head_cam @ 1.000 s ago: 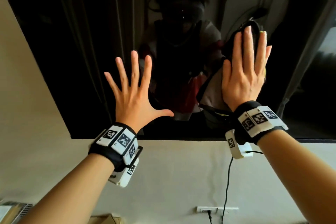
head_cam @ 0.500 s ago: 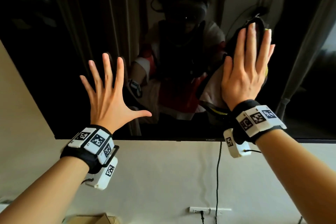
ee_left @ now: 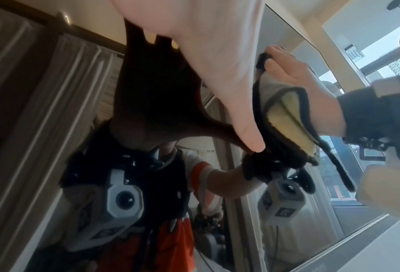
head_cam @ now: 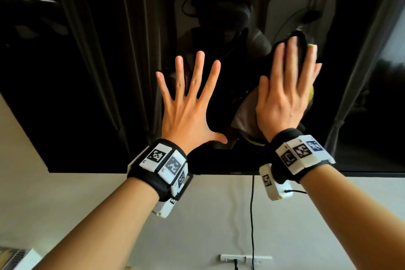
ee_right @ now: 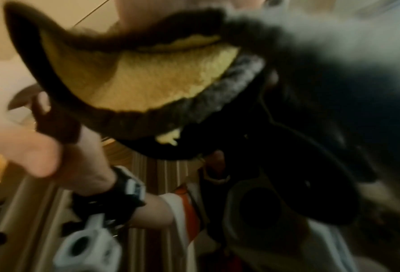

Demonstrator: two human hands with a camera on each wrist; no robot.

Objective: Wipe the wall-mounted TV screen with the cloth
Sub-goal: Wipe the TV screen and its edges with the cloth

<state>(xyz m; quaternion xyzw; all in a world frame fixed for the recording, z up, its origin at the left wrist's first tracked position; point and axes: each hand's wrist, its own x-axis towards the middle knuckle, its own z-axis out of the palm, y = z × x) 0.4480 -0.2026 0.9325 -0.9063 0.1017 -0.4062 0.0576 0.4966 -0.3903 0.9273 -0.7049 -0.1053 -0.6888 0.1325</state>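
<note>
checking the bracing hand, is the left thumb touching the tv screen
Touching. In the left wrist view the left hand thumb tip meets its own dark reflection on the TV screen, no gap between them.

The left hand [head_cam: 188,114] slid right, closer to the right hand [head_cam: 285,98].

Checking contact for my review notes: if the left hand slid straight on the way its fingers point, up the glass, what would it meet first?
Probably nothing but more glass. The left hand lies spread on the dark wall-mounted TV screen; the way above looks free. The yellow black-edged cloth sits off to its right.
</note>
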